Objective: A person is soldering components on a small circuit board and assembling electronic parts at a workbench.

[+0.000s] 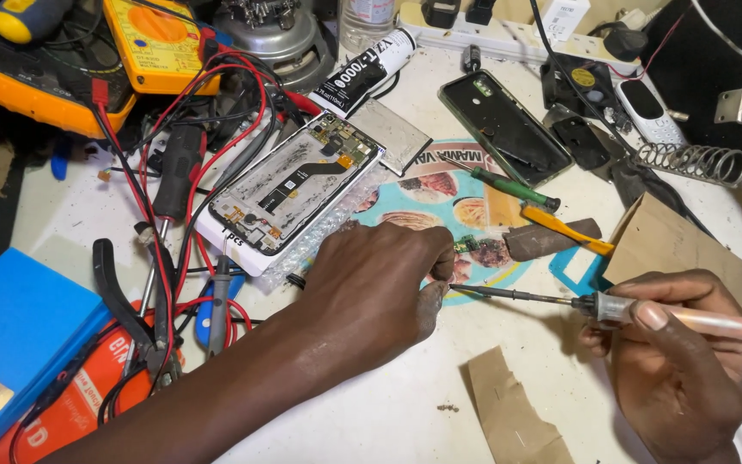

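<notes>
Right hand (pixel 676 361) is closed round a slim soldering iron with a clear grey handle and thin dark metal shaft (pixel 611 308), held near-level, tip pointing left. Left hand (pixel 380 288) lies knuckles-up on the white, stained counter (pixel 405 404), fingers curled under; can't tell if it pins anything (the small green circuit-board piece (pixel 465 245) sits just beside its fingertips, on a round printed mat w/ food pictures (pixel 440 202)). The iron's tip ends right at the left hand's fingertips. Just beyond the left hand: an opened phone w/ bare boards and an orange flex strip (pixel 289 189), on a white box. Near the mat, a green-handled screwdriver (pixel 508 185) and an orange plastic pry tool (pixel 564 228). Yellow multimeter (pixel 161 43) w/ red and black leads far left.
</notes>
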